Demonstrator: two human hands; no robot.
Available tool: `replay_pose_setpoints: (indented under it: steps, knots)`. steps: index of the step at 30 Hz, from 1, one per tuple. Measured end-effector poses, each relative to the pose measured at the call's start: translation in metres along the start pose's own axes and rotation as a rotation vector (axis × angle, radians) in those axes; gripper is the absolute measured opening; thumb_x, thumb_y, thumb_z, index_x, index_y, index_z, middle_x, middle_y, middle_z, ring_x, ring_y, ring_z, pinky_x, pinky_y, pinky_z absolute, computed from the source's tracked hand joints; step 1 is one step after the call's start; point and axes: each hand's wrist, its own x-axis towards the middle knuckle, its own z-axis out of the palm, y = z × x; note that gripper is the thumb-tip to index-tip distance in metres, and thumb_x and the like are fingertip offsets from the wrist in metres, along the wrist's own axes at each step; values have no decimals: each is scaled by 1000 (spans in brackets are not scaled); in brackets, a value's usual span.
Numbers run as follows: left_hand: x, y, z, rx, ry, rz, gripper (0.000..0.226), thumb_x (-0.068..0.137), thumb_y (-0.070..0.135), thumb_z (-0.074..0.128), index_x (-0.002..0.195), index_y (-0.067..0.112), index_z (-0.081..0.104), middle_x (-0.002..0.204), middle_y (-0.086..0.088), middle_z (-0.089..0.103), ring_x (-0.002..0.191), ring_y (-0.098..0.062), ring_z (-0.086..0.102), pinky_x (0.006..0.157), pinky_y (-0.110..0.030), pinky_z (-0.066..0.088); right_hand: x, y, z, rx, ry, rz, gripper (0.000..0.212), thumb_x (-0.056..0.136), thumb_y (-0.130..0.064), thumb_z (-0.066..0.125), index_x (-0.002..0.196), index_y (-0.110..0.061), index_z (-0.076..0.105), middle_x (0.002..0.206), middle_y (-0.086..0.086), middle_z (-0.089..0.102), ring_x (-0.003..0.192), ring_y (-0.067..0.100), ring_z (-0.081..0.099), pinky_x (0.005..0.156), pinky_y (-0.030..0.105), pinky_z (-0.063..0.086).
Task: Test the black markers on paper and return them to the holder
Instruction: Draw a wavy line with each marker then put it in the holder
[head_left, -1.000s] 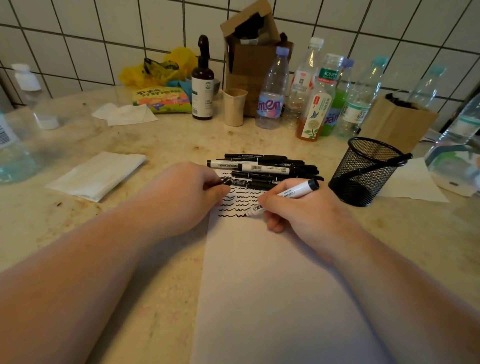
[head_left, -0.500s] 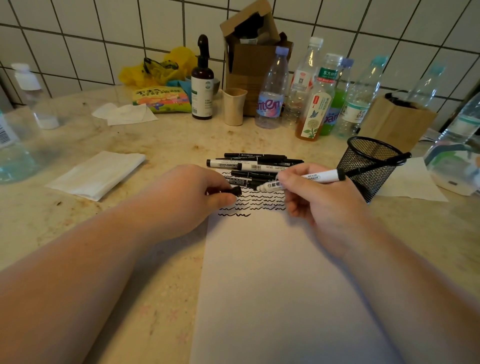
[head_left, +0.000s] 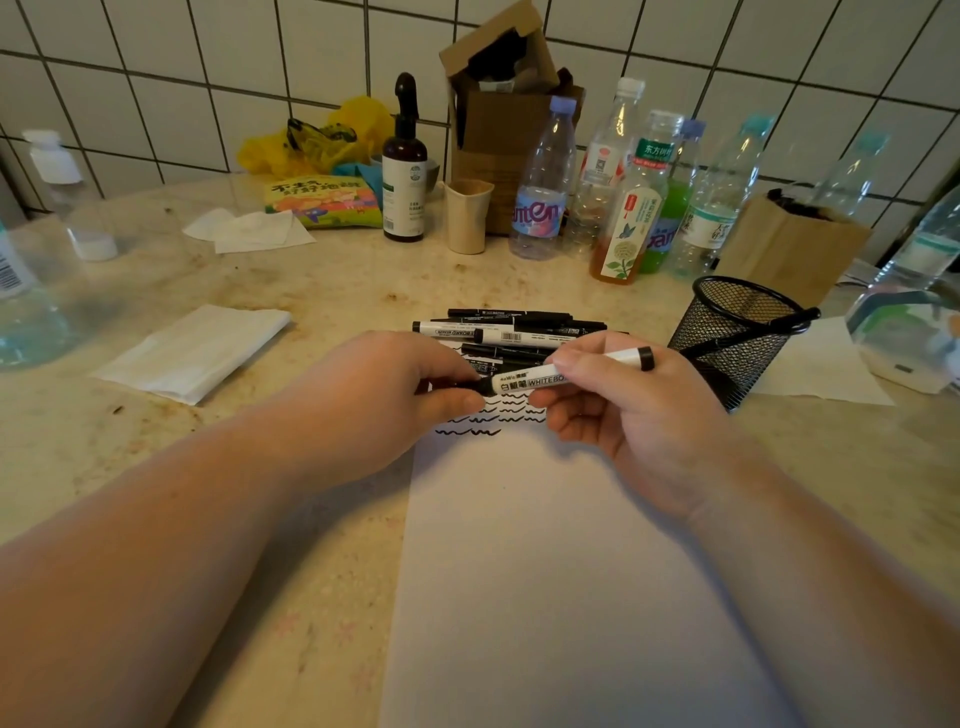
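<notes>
A white whiteboard marker (head_left: 540, 378) lies level above the paper (head_left: 545, 571), gripped in my right hand (head_left: 623, 410). My left hand (head_left: 395, 395) pinches its black cap (head_left: 470, 385) at the marker's left end, cap and barrel meeting. Black wavy test lines (head_left: 498, 413) cross the top of the sheet. A pile of several black and white markers (head_left: 514, 332) lies just beyond the hands. The black mesh holder (head_left: 737, 332) stands to the right with one black marker (head_left: 779, 325) leaning in it.
Bottles (head_left: 628, 208), a beige cup (head_left: 466, 215), a dark pump bottle (head_left: 404, 171) and cardboard boxes (head_left: 498, 119) line the tiled back wall. A folded tissue (head_left: 192, 351) lies at the left, a clear container (head_left: 909, 332) at the far right.
My right hand lifted the marker off the paper after drawing a wavy line and turned it level. My left hand brought the cap to its tip.
</notes>
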Motion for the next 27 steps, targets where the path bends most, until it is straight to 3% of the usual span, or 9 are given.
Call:
replay_pose_setpoints:
  steps: [3,6,12,16,19,23,25,27]
  knots:
    - [0,0,0,-1,10,48,19,93,41,56,106,36,69,93,16,63,85,1,55,74,-17,43,1,-1,0,25,-18,0,6,85,-14,70,87,-8,70,76,17,75,58,19,65,56,25,54]
    - [-1,2,-2,-3,-3,69,19,96,39,51,103,33,67,96,14,64,87,-5,55,77,-26,47,1,-2,-2,63,-41,-5,18,75,-22,72,85,-7,70,75,16,75,59,19,66,57,25,56]
    - [-3,5,-4,-99,-60,7,21,96,37,53,82,33,69,90,4,69,86,-16,61,81,-37,50,-1,-2,-5,13,-99,-57,18,75,-18,72,86,-3,70,75,18,75,62,22,69,61,28,58]
    - [-3,3,-5,-206,-89,27,22,94,35,56,79,30,71,88,-8,70,85,-28,62,82,-47,50,0,-6,-8,-8,-147,-83,15,75,-18,72,83,-4,71,75,18,74,63,24,69,62,31,58]
    - [-4,1,-1,-237,-88,36,19,92,35,59,80,32,73,83,0,69,80,-18,62,79,-41,50,-1,-5,-9,-63,-143,-102,15,80,-22,78,82,-8,74,74,17,73,63,25,68,60,32,55]
    - [-1,3,1,-270,-34,60,14,90,44,57,88,42,71,81,7,69,74,-8,61,70,-31,51,-3,-9,-10,-51,-114,-161,33,72,-42,80,89,-13,78,68,8,66,60,22,61,56,29,50]
    - [-2,3,0,-239,-17,46,8,88,49,56,86,51,63,75,14,66,68,2,58,60,-19,44,-4,-16,-12,42,-2,-215,32,71,-43,76,90,-17,78,67,4,65,62,19,61,59,29,52]
    - [-2,2,1,-147,-8,12,9,89,51,56,96,50,62,74,18,63,68,6,57,56,-11,39,-3,-24,-21,10,258,-307,19,85,-38,70,93,-22,74,66,-3,65,62,15,60,62,29,52]
